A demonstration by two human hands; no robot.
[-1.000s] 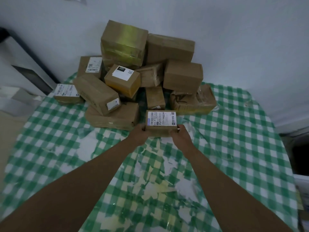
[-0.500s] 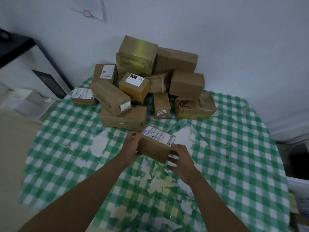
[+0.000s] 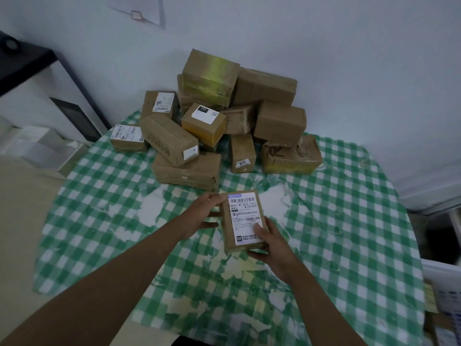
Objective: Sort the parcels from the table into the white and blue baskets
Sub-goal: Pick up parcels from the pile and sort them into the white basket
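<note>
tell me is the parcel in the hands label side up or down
Label side up: the white shipping label faces the camera on the held parcel, gripped by left hand and right hand.

Parcel pile (image 3: pixel 219 116) at the table's (image 3: pixel 349 221) far edge against the wall (image 3: pixel 349 58); one parcel (image 3: pixel 243 221) apart — nearer, between both hands.

The heap of brown cardboard parcels (image 3: pixel 219 121) blocks the far middle of the round table with the green-and-white checked cloth (image 3: pixel 349 233), reaching back to the pale wall (image 3: pixel 349 58); open cloth lies left, right and near of it
</note>
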